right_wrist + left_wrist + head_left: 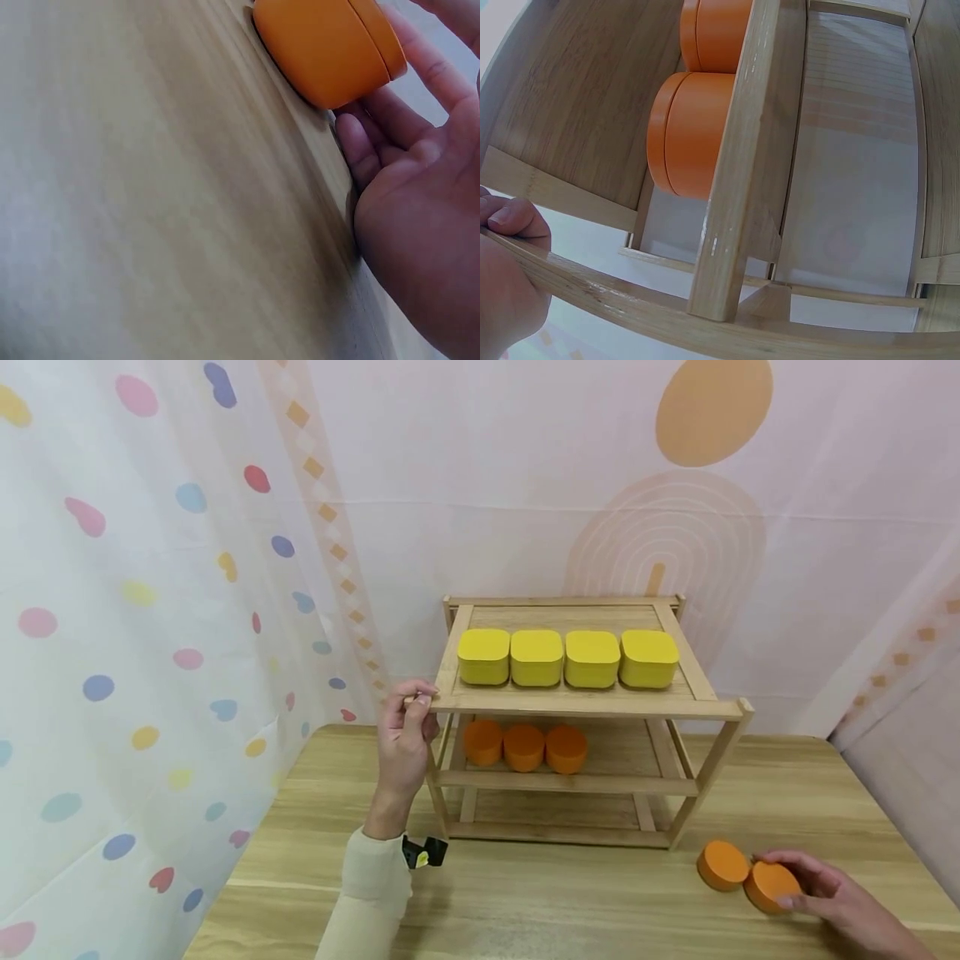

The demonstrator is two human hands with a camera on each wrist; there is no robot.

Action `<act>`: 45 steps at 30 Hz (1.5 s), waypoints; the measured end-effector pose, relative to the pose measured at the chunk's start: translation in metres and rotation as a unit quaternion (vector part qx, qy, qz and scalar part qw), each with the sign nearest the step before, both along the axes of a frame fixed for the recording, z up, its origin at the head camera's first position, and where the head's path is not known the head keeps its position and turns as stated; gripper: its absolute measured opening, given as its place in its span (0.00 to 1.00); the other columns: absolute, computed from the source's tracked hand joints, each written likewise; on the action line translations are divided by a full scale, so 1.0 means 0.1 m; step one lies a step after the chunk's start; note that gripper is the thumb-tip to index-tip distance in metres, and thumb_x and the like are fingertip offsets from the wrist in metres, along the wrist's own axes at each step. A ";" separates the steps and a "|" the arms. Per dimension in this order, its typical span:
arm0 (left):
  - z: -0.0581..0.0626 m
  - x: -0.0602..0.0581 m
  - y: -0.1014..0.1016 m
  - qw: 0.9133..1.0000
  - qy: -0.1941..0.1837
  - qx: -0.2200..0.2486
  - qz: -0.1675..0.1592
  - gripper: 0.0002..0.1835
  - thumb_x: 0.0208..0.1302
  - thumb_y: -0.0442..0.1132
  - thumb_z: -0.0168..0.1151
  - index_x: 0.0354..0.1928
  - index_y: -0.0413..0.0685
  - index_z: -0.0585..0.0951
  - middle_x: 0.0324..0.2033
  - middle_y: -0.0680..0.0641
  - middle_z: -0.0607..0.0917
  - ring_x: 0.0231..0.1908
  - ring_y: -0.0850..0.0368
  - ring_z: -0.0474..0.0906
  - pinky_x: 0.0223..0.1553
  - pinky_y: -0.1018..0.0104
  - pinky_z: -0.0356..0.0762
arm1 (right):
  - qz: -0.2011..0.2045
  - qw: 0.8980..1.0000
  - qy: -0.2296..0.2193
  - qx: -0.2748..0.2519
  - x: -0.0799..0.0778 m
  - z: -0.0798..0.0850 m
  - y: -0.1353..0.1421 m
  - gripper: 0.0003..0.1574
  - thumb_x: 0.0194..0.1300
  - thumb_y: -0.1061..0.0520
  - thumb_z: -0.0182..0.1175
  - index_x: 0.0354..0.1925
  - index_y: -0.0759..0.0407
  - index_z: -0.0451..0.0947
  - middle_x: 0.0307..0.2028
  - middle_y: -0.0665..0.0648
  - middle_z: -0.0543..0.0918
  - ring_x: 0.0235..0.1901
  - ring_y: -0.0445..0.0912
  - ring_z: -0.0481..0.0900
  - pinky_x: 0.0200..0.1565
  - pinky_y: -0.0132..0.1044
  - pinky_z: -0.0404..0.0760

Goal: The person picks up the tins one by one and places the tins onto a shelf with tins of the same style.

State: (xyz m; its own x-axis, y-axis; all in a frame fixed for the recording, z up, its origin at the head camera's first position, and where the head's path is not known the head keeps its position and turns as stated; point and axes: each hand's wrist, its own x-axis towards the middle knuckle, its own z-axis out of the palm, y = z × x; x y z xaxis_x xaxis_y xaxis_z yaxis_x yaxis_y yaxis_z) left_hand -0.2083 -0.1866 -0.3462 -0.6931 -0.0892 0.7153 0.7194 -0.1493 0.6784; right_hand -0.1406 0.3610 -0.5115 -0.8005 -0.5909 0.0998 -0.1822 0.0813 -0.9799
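Note:
My left hand (405, 735) grips the front left corner of the top tier of a wooden rack (577, 703), its fingers curled round the corner post. At the lower right of the head view, my right hand (840, 893) holds a round orange canister (772, 887) between thumb and fingers. That canister rests low at the tabletop, as the right wrist view also shows. Right beside it stands a second orange canister (723, 865). Three more orange canisters (524, 747) sit in a row on the middle tier, toward its left.
Several yellow rounded-square boxes (537, 657) stand in a row on the top tier. The bottom tier (555, 810) lies close over the wooden table (525, 902). Behind the rack hangs a patterned curtain (487, 510), and a dotted one (187, 635) hangs at left.

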 end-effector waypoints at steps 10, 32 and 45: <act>0.01 0.01 0.02 1.000 0.001 -0.002 0.006 0.12 0.74 0.33 0.44 0.43 0.56 0.77 0.17 0.51 0.62 0.16 0.59 0.55 0.18 0.70 0.54 | 0.028 0.998 -0.044 -0.021 0.00 0.01 0.00 0.23 0.69 0.76 0.47 0.57 0.59 0.65 0.57 0.43 0.77 0.51 0.37 0.76 0.50 0.29 0.77; -0.02 -0.01 0.02 1.000 0.003 -0.003 0.010 0.11 0.73 0.34 0.45 0.43 0.56 0.77 0.18 0.48 0.61 0.17 0.60 0.55 0.18 0.71 0.55 | -0.031 0.999 -0.018 0.026 0.06 0.01 0.01 0.20 0.68 0.73 0.52 0.55 0.60 0.67 0.55 0.36 0.77 0.48 0.34 0.76 0.48 0.25 0.75; -0.02 0.00 0.01 1.000 -0.002 -0.005 0.006 0.10 0.75 0.34 0.45 0.43 0.51 0.77 0.18 0.50 0.62 0.17 0.59 0.55 0.18 0.68 0.54 | -0.077 0.996 -0.024 0.047 0.07 0.01 -0.02 0.20 0.71 0.72 0.49 0.56 0.55 0.69 0.51 0.35 0.76 0.47 0.32 0.74 0.44 0.25 0.75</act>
